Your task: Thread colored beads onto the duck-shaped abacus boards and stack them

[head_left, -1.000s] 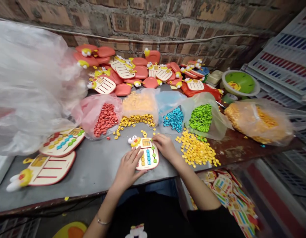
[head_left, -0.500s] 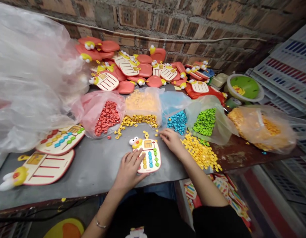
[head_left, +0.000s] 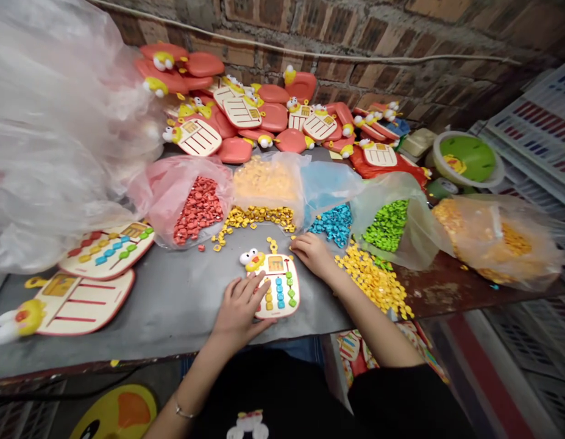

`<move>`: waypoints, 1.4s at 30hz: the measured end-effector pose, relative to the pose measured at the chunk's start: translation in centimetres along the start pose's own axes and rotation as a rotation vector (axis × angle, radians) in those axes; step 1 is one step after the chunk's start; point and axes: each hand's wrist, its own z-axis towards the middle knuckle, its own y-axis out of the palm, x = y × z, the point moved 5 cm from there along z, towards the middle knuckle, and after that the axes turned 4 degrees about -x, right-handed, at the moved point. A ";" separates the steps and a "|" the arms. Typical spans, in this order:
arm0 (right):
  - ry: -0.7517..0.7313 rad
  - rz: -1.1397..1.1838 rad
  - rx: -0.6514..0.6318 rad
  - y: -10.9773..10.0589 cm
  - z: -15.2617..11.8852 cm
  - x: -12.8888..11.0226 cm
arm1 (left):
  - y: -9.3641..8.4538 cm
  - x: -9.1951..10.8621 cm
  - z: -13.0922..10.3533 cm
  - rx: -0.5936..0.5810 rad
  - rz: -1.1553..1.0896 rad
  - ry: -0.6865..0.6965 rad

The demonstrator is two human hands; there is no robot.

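A cream toy board (head_left: 284, 308) with a red rim and a yellow, big-eyed head lies on the grey table. Blue and green beads fill two of its slots, and yellow ones sit beside my left hand's fingertips. My left hand (head_left: 240, 305) grips the board's left side, fingers over its face and thumb along the lower edge. Just beyond its upper right corner, my right hand (head_left: 313, 255) is closed in a pinch on a small yellow piece (head_left: 293, 238), only partly visible. Parts of the board are hidden under my left fingers.
Bags of red (head_left: 197, 210), yellow (head_left: 264, 183), blue (head_left: 332, 224) and green (head_left: 387, 225) pieces line the table behind. Loose yellow pieces (head_left: 376, 280) lie right. Two boards (head_left: 94, 305) overlap at left; more toys are heaped by the brick wall. A large yellow-orange bag (head_left: 506, 244) sits far right.
The camera view has shifted slightly. My right fingertips have closed in on a small yellow piece near the board's upper right corner. My left hand stays on the board.
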 end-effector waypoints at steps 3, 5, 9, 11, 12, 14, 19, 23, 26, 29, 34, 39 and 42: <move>-0.054 0.110 0.001 -0.5 -0.5 -1.4 | 0.1 0.0 0.0 -0.003 -0.007 -0.003; -0.082 0.119 -0.033 -0.6 -0.6 -2.3 | 0.1 0.0 -0.1 -0.004 -0.010 -0.006; -0.098 0.072 -0.105 -0.4 -0.3 -3.0 | 0.2 0.0 -0.1 -0.003 -0.014 -0.005; -0.089 0.055 -0.138 -0.3 0.2 -2.9 | 0.3 0.0 -0.2 -0.011 -0.014 -0.009; -0.082 0.050 -0.162 -0.3 0.5 -2.9 | 0.3 -0.1 -0.2 -0.017 -0.016 -0.012; -0.063 0.047 -0.222 -0.3 1.2 -2.9 | 0.4 -0.1 -0.2 -0.024 -0.020 -0.019; 0.035 0.138 -0.436 -0.3 3.6 -2.3 | 0.4 -0.1 -0.3 0.000 -0.014 0.020; 0.212 0.253 -0.744 0.8 5.8 -0.6 | 0.4 -0.1 -0.3 0.010 -0.013 0.035; 0.242 0.245 -0.938 1.6 7.3 -0.4 | 0.4 -0.1 -0.3 -0.006 -0.023 0.027; 0.258 0.151 -1.066 2.2 8.5 -0.6 | 0.4 -0.1 -0.3 -0.028 -0.027 0.020; 0.283 0.106 -1.139 2.7 9.2 -0.5 | 0.5 -0.2 -0.3 -0.034 -0.035 0.025; 0.260 0.185 -1.091 2.9 8.7 -0.1 | 0.7 -0.3 -0.3 -0.038 -0.056 0.027; 0.230 0.175 -1.049 2.9 8.5 -0.3 | 0.7 -0.3 -0.4 -0.039 -0.056 0.027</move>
